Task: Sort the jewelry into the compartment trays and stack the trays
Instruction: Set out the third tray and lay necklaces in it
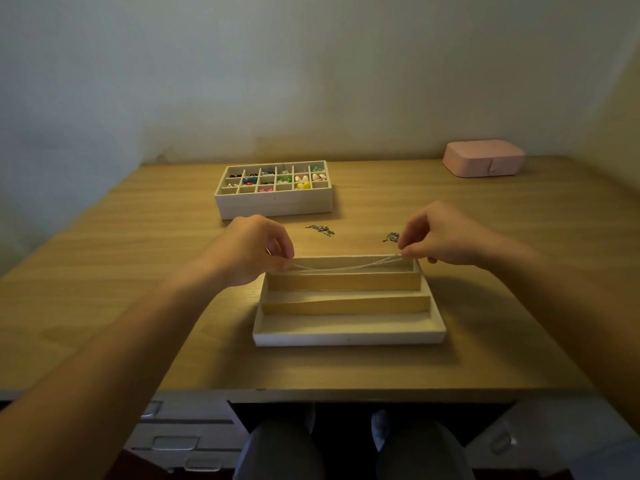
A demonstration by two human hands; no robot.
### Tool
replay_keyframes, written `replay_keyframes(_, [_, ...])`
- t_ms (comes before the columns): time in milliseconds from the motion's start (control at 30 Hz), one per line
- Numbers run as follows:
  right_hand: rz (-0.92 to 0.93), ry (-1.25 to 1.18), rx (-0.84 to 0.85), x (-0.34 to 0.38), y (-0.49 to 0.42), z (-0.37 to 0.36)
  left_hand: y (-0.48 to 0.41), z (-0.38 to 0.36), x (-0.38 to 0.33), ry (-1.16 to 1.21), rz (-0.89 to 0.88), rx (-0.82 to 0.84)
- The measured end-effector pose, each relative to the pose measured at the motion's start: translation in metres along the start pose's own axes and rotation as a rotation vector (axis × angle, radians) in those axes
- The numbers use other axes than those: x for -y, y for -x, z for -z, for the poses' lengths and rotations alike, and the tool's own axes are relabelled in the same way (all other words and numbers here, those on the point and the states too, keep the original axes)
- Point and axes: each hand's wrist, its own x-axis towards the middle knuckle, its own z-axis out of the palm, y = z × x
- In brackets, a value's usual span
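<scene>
Near the front edge of the table (138,271), about midway along it, sits a pale tray (348,337) divided into several long compartments running side to side. Over its farthest compartment a thin silver chain (346,266) is stretched between both hands, sagging slightly in the middle; whether its lowest part touches the tray floor I cannot tell. The left hand (256,249) pinches one end of the chain between thumb and fingertips at the tray's far left corner. The right hand (440,233) pinches the other end the same way at the far right corner, its remaining fingers curled under.

Just beyond the long tray, two small silvery pieces lie on the bare wood: a tangled chain (320,230) towards the middle and a small round pendant (392,237) close to the right hand's fingertips. Farther back, near the far edge and a little left of centre, stands a white box tray (273,202) with many small square compartments holding coloured beads and earrings; a seam along its side suggests two layers stacked. A closed pink case (483,162) rests at the far right corner. Below the front edge, grey drawers (180,441) and the person's knees (277,452) show.
</scene>
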Motion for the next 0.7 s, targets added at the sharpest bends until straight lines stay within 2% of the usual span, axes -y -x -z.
replay_keyframes(200, [0.016, 0.165, -0.011, 0.005, 0.0, -0.009, -0.002, -0.007, -0.002, -0.199, -0.097, -0.035])
replay_keyframes(500, [0.039, 0.35, -0.064, 0.014, 0.007, -0.013, -0.003, -0.01, -0.003, -0.357, -0.149, -0.03])
replay_keyframes(700, [0.09, 0.38, -0.183, 0.008, 0.01, -0.012, -0.002, -0.003, 0.003, -0.275, -0.142, -0.023])
